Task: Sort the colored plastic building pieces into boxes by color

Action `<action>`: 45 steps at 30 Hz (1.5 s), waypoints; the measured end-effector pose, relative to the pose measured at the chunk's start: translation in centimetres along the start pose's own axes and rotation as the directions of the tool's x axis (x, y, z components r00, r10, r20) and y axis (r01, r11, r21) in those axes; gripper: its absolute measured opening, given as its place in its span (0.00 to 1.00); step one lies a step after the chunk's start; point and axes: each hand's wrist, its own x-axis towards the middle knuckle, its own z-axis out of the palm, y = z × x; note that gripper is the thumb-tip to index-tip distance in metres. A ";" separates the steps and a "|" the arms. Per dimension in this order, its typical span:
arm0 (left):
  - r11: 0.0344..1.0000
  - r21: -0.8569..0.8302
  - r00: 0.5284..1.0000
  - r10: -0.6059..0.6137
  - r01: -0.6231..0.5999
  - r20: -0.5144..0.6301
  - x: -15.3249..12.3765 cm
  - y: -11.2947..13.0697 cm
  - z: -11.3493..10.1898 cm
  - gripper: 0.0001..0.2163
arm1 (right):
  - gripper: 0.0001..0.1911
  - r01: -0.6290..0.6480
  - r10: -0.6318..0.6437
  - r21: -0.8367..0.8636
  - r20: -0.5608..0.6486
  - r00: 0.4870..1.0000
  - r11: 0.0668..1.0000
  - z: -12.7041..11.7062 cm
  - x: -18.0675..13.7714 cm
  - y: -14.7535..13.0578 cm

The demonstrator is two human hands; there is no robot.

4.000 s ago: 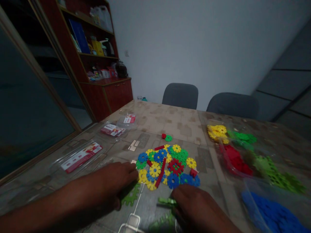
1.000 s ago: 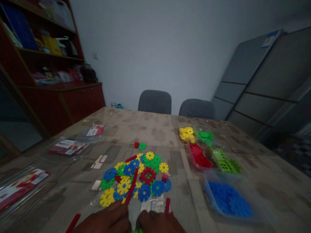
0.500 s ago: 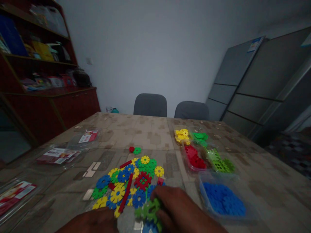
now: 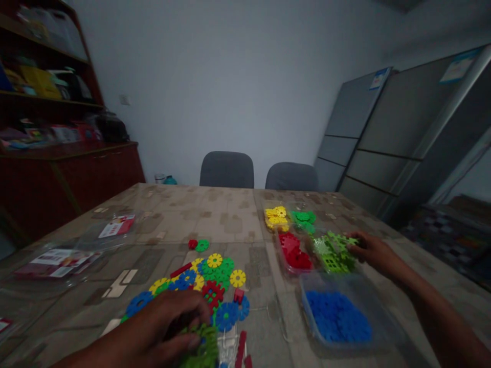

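Note:
My left hand (image 4: 169,319), at the front of the table, has its fingers and thumb closed on a light green plastic building piece (image 4: 205,345). Beside it lies a loose pile of notched building discs, among them a blue disc (image 4: 225,317), a yellow disc (image 4: 237,278) and a red square lattice piece (image 4: 213,294). Far to the right, my right hand (image 4: 370,251) pinches at the edge of a light green piece (image 4: 342,239) on top of the light green pieces (image 4: 333,258) in a clear tray. Red sticks (image 4: 241,348) lie near the left hand.
Clear tubs hold blue discs (image 4: 337,317), red pieces (image 4: 294,250), yellow discs (image 4: 276,217) and green discs (image 4: 304,220). Clear lids with labels (image 4: 57,261) lie on the left. Two grey chairs (image 4: 227,168) stand beyond the table.
My right hand has left the pile and moved right to the tray of light green pieces. The left hand now holds a light green piece. The view has shifted right.

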 end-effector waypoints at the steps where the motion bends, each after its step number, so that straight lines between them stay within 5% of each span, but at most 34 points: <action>1: 1.000 -0.005 1.000 -0.021 0.021 0.006 0.9 0.6 -0.3 0.05 | 0.12 0.001 -0.001 -0.007 0.000 1.000 1.000 0.2 0.1 0.3; 13: 0.912 -0.407 0.999 -0.032 0.037 0.018 8.7 2.6 0.4 0.08 | 0.08 0.088 -0.077 -0.198 0.061 0.995 0.976 2.2 0.8 1.5; 19: 0.876 -0.481 0.999 -0.050 0.045 0.003 9.6 2.5 0.7 0.11 | 0.10 0.106 -0.099 -0.256 0.039 0.994 0.961 2.4 0.4 1.3; 28: 0.868 -0.496 1.000 -0.026 0.015 -0.015 10.3 2.8 1.2 0.09 | 0.12 -0.057 -0.039 -0.499 -0.179 0.983 0.865 1.0 2.4 1.3; 34: 0.877 -0.481 1.000 -0.002 0.005 0.006 10.1 2.8 1.3 0.09 | 0.08 -0.073 0.017 -0.609 -0.097 0.995 0.790 3.5 2.9 1.1; 45: 0.874 -0.484 0.999 -0.027 0.038 0.030 10.3 2.5 1.3 0.10 | 0.08 0.002 0.055 -0.691 0.060 0.997 0.723 2.4 3.3 0.2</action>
